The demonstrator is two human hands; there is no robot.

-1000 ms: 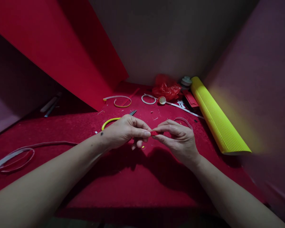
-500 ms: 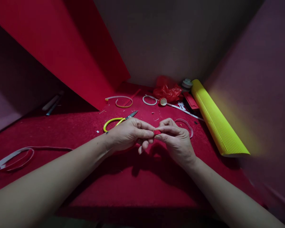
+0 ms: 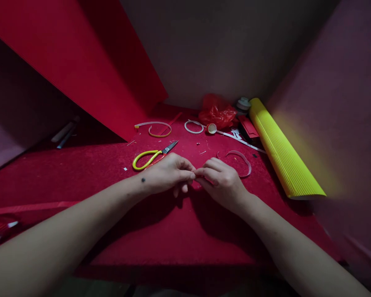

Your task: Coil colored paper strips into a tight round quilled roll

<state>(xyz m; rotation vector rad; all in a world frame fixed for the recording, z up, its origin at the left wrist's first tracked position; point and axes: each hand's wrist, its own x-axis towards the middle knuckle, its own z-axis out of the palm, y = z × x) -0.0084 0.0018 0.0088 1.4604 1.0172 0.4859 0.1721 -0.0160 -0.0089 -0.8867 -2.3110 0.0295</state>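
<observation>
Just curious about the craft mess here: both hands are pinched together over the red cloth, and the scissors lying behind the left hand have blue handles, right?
Not quite. The head view shows the scissors with yellow handles, not blue. The rest holds: they lie behind the left hand, whose fingertips meet those of the right hand over the red cloth.

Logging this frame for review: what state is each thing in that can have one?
Left hand: fingertips pinched, meeting the right.
Right hand: fingertips pinched; what they hold is hidden.
Scissors: lying flat, blades shut.
Yellow roll: rolled up, lying down.
Red bag: crumpled.
Red sheet: leaning, tilted.
</observation>
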